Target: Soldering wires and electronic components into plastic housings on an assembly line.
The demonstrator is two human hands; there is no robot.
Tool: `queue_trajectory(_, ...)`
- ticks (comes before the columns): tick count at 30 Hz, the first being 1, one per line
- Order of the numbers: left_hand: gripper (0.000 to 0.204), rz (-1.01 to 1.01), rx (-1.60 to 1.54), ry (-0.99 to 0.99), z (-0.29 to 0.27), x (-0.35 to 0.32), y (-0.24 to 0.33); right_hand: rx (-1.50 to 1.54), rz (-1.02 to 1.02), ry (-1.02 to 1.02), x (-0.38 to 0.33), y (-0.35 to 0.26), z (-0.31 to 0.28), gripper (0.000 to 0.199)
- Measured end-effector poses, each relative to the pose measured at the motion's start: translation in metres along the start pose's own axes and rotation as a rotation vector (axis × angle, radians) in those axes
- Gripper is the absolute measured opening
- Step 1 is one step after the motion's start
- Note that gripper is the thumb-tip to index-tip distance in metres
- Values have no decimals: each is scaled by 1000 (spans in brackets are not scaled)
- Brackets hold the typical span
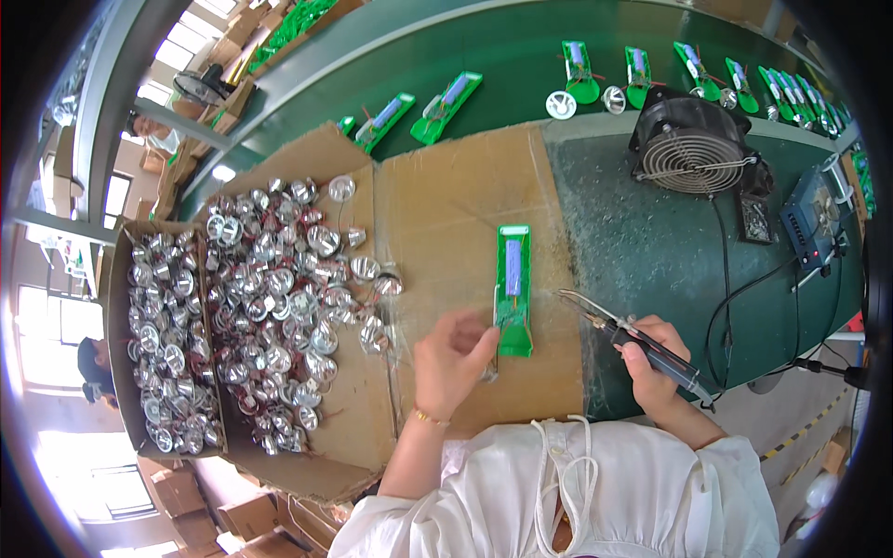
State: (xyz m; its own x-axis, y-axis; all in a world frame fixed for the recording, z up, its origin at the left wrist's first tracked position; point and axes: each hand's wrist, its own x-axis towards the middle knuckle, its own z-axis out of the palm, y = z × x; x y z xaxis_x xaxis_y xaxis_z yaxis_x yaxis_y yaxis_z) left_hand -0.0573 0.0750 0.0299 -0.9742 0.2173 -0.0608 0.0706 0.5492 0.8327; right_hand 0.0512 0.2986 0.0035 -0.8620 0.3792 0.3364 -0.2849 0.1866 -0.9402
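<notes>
Left hand [453, 355]: fingers closed on lower end of green board [513, 288], flat on cardboard just ahead. Right hand [654, 365]: gripping soldering iron [642, 344], tip near board. Silver reflector cups [279, 298] heaped left. Fan [693, 149] beyond on worktop [651, 251].

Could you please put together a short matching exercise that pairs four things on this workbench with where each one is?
Things:
1. soldering iron
2. green circuit board
3. shiny metal reflector cups
4. black fan

Places:
A. piled in the open cardboard box on the left
B. gripped in the right hand
C. standing on the green mat at the upper right
D. lying on the flat cardboard, its lower end touched by the left hand

Pairs: 1-B, 2-D, 3-A, 4-C
</notes>
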Motion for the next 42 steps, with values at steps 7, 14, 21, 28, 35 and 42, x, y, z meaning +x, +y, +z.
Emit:
queue_trajectory(7,20,187,304,-161,18,102,32,-69,99,153,8,22,-13,13)
queue_trajectory(14,38,296,496,359,34,288,49,-68,147,190,13,22,-11,11)
queue_trajectory(21,42,254,609,59,2,285,17,-48,232,172,12,20,-9,11)
queue_trajectory(28,37,404,449,170,10,112,15,-61,247,162,11,24,-10,12)
queue_trajectory(35,42,466,273,126,-7,50,33,-62,222,234,9,28,-3,14)
queue_trajectory(42,77,612,-1422,-800,-10,18,123,-16,227,253,11,31,-2,13)
